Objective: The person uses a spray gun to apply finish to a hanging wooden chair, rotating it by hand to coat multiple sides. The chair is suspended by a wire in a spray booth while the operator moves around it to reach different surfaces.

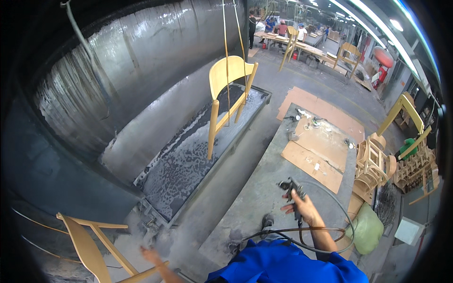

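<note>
My right hand (306,208) is closed round the handle of a dark spray gun (293,187), held over a grey platform. A hose (347,207) loops from it past my forearm. At the lower left, my left hand (153,257) is somewhat blurred, its fingers stretched out and apart. It is beside a tilted wooden chair frame (87,250), whose lower bar passes by my wrist; whether they touch I cannot tell. Ahead, a pale yellow chair frame (232,73) with a curved back hangs from two cords over a long trough of foamy dark liquid (184,174).
A wet metal wall (141,42) rises behind the trough. Cardboard (314,165) with scraps covers part of the grey platform (255,188). Stacked wooden frames (373,162) and a greenish bag (368,228) stand at the right. More chair frames (348,54) hang farther back, where people work at tables.
</note>
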`<state>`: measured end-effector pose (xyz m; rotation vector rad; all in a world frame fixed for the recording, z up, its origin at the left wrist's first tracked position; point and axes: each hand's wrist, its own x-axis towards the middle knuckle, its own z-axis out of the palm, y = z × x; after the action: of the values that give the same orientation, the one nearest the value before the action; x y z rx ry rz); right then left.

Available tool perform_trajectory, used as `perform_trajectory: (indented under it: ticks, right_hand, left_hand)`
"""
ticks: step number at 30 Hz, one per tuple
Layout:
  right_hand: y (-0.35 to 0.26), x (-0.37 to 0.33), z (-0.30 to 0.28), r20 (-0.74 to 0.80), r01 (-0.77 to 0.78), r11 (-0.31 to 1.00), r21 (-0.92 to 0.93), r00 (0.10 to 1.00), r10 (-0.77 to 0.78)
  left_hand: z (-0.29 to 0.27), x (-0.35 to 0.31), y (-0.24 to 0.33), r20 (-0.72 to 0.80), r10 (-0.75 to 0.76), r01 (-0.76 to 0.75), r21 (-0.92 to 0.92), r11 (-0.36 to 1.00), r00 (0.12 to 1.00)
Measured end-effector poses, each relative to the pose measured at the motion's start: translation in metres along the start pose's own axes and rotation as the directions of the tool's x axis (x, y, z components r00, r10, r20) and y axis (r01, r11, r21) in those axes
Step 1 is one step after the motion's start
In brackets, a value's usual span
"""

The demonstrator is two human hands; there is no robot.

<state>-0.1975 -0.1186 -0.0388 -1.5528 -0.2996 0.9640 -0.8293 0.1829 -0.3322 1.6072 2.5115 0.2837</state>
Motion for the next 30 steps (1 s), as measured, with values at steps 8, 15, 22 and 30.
perform_trajectory:
  ticks: [8, 15, 22, 30]
  right_hand:
    - [-0.173, 0.085, -0.055, -0.152, 0.495, 0.864, 0.091, 0.865, -0.479]
    - [-0.329, 0.151, -0.125, 0.160, 0.860, 0.331, -0.389, 0.417, -0.895]
    - [-0.463, 0.175, -0.090, 0.538, 0.884, 0.216, -0.416, 0.430, -0.725]
    - [-0.514, 0.182, 0.009, 0.601, 0.741, 0.206, -0.639, 0.648, -0.468]
  left_hand:
    - [0.145, -0.315, 0.340, 0.293, 0.956, -0.356, -0.897, 0.261, -0.036]
    - [0.122, -0.394, 0.521, 0.327, 0.887, -0.391, -0.901, 0.188, -0.326]
    - [0.010, -0.372, 0.626, 0.117, 0.992, -0.333, -0.938, 0.094, -0.048]
    - [-0.076, -0.296, 0.691, -0.090, 0.987, -0.149, -0.983, -0.110, -0.133]
